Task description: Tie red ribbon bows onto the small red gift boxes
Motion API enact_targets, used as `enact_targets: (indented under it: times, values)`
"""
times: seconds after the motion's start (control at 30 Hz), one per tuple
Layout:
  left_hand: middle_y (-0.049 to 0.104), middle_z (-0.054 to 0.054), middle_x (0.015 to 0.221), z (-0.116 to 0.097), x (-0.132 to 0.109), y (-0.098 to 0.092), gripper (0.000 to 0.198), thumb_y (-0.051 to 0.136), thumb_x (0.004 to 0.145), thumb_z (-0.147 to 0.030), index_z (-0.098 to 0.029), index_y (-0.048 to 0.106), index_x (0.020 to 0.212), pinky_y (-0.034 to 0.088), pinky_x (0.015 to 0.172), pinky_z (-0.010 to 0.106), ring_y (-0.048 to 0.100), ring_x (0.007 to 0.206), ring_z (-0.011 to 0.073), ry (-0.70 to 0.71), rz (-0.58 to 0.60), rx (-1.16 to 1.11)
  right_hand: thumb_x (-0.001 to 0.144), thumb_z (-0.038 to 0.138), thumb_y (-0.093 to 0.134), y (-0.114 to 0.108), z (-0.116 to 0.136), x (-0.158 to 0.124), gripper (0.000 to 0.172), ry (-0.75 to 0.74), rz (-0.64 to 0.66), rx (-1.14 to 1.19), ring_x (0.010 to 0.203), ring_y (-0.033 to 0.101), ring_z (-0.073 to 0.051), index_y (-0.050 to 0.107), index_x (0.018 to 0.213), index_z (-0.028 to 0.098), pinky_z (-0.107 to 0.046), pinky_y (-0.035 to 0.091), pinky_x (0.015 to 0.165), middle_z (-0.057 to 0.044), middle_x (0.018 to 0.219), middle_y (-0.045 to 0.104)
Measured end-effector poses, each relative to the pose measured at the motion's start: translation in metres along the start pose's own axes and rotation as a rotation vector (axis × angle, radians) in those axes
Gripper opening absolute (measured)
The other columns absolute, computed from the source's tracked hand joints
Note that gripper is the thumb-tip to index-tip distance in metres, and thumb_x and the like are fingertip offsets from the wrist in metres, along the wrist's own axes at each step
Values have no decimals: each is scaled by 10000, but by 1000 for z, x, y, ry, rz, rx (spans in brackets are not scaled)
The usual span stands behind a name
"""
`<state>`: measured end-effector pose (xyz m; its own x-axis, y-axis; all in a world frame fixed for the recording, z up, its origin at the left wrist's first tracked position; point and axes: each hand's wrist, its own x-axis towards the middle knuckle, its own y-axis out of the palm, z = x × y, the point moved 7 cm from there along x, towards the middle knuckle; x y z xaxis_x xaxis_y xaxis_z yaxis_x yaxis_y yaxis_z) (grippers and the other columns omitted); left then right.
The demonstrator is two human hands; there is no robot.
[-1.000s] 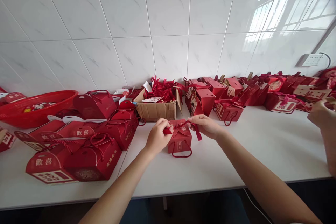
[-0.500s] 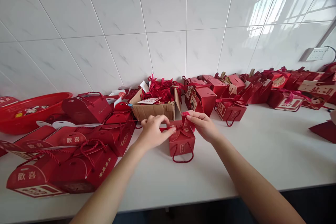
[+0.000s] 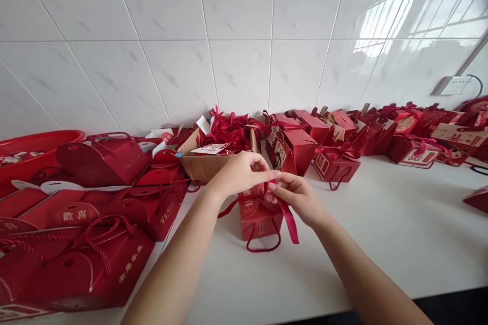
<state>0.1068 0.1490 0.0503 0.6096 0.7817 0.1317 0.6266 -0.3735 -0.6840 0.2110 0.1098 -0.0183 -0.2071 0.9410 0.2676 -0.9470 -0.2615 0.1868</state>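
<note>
A small red gift box with a rope handle stands upright on the white table in front of me. Over its top runs a red ribbon, one tail hanging down the right side and another reaching left. My left hand is above the box, thumb and forefinger pinched on the ribbon. Meeting it at the fingertips, my right hand pinches the same ribbon. The fingers partly hide the box top and the ribbon's crossing.
Behind my left hand sits a cardboard box full of red ribbons. Red gift boxes crowd the left, near a red basin. More ribboned boxes line the tiled wall on the right. A socket is on the wall.
My left hand has moved right, from the box's left side to the right hand's fingertips. A ribbon tail now hangs at the right. The view has shifted slightly.
</note>
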Motion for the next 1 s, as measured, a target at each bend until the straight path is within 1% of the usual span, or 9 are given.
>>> enact_targets:
  times: [0.13,0.3,0.43,0.57,0.67,0.73,0.8,0.9,1.0]
  values:
    - [682,-6,766,-1,-2,-5,282,635,730,-495,-213,649,726,430,668,282,609,742,171,6,-65,65,821,355,639,2,-2,-1,230,23,9,-32,592,560,-103,649,980,189,-235,438,575,8,632,621]
    - [686,-12,731,-8,-5,-11,230,614,760,-440,-219,674,740,425,628,274,607,702,157,20,-83,53,774,376,686,-7,-8,-2,260,73,-115,-26,625,598,-117,604,935,190,-249,484,614,9,655,635]
    - [691,-3,724,-10,-6,-11,222,620,753,-424,-213,683,734,421,609,271,612,696,158,33,-82,43,766,382,689,-2,-10,-1,301,61,-73,-116,617,583,-113,646,977,172,-250,483,618,11,651,623]
    - [684,1,690,-10,-6,-14,204,625,742,-394,-203,680,694,413,602,279,603,669,161,50,-119,68,768,393,682,-2,-11,-1,247,51,-102,-138,622,561,-104,701,855,162,-243,474,627,-1,663,629]
    - [682,10,685,-9,-5,-13,192,633,725,-376,-196,679,678,414,605,289,600,664,169,63,-131,74,716,395,727,-4,-15,-2,236,80,-155,-84,614,565,-116,699,770,167,-261,484,627,-6,652,636]
    - [686,21,699,-10,-4,-13,186,641,714,-368,-190,681,678,421,618,296,604,675,175,72,-132,69,687,399,748,-5,-17,-2,242,85,-185,-83,615,568,-129,696,758,174,-279,489,626,-11,660,636]
    - [685,18,704,-12,-5,-13,174,647,711,-358,-190,679,678,420,621,294,600,671,170,88,-124,66,672,396,760,-7,-15,-2,230,37,-222,-146,649,574,-139,695,733,183,-287,489,647,-16,693,633]
    - [672,9,704,-13,-8,-17,219,636,731,-409,-195,662,689,404,602,281,578,656,158,79,-114,67,673,378,763,-6,-10,-2,199,-46,-239,-229,756,602,-158,694,698,193,-288,495,708,-33,809,654]
    - [654,20,739,0,-19,-24,372,570,755,-558,-193,620,704,395,605,278,567,684,167,-22,-168,104,697,389,744,-3,-14,-2,210,4,-175,-169,740,632,-165,694,760,195,-298,517,679,-42,838,688]
